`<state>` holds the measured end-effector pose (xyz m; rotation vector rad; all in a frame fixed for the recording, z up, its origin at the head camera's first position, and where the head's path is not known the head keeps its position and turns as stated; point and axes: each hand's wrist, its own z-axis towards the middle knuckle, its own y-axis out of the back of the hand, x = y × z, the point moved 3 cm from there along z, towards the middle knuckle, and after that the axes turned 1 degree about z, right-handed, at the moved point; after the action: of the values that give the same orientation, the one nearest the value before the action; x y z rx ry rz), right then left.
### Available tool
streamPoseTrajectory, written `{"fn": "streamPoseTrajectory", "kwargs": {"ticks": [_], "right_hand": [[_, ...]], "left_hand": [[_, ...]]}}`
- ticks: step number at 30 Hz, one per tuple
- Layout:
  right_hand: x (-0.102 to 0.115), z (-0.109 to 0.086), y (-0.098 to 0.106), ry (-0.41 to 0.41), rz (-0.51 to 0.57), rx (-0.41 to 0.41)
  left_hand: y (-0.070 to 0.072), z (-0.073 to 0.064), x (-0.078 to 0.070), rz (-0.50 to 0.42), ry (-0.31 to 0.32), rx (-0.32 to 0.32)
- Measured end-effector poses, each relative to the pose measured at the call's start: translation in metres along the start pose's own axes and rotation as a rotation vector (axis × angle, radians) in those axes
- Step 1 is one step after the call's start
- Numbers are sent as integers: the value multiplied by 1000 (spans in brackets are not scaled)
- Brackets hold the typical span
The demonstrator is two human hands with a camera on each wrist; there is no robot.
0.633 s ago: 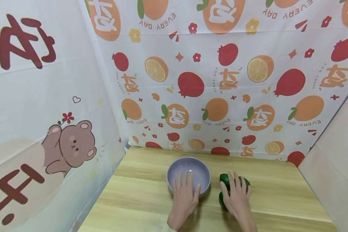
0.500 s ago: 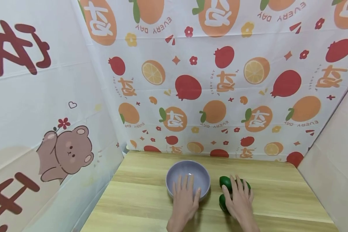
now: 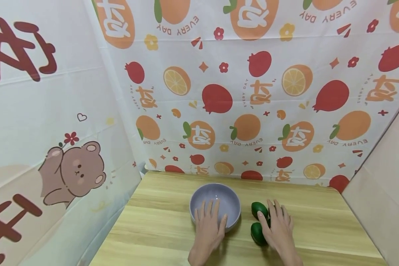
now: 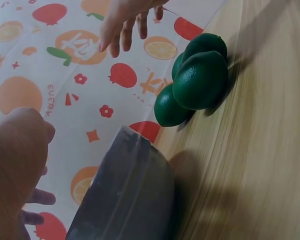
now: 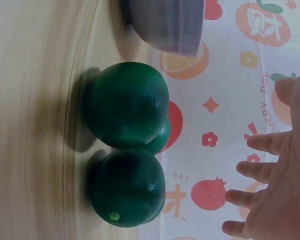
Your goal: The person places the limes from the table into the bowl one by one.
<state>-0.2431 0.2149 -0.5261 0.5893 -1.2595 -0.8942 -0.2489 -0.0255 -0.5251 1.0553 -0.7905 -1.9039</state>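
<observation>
A lavender bowl (image 3: 232, 208) sits upright on the wooden table. My left hand (image 3: 207, 229) hovers over the bowl's near side with fingers extended, and the left wrist view shows it apart from the bowl wall (image 4: 135, 185). To the right of the bowl lie several dark green, smooth fruits like limes (image 3: 258, 234), clustered close together. Above their right side is my right hand (image 3: 280, 231), fingers loosely spread, partly covering them in the head view. In the right wrist view a gap separates this hand (image 5: 282, 170) from the green fruits (image 5: 127, 105); it holds nothing.
A white cloth printed with oranges and pomegranates (image 3: 217, 99) hangs behind the table (image 3: 156, 221). Another cloth with a bear print (image 3: 81, 170) hangs along the left, and a pale wall (image 3: 385, 207) stands at the right.
My right hand has moved slightly to the right, uncovering more of the green fruits. The left hand stays over the bowl, and the head view has shifted a little.
</observation>
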Motion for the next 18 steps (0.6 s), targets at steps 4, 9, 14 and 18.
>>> {"fn": "streamPoseTrajectory", "kwargs": {"ticks": [4, 9, 14, 18], "right_hand": [[-4, 2, 2, 5, -11, 4], [-5, 6, 4, 16, -16, 24], [-6, 9, 8, 29, -36, 19], [-4, 11, 12, 57, -46, -6]], "left_hand": [[-3, 0, 4, -7, 6, 14], [-2, 4, 9, -5, 5, 16], [-1, 8, 13, 6, -5, 8], [0, 12, 18, 36, -29, -52]]}}
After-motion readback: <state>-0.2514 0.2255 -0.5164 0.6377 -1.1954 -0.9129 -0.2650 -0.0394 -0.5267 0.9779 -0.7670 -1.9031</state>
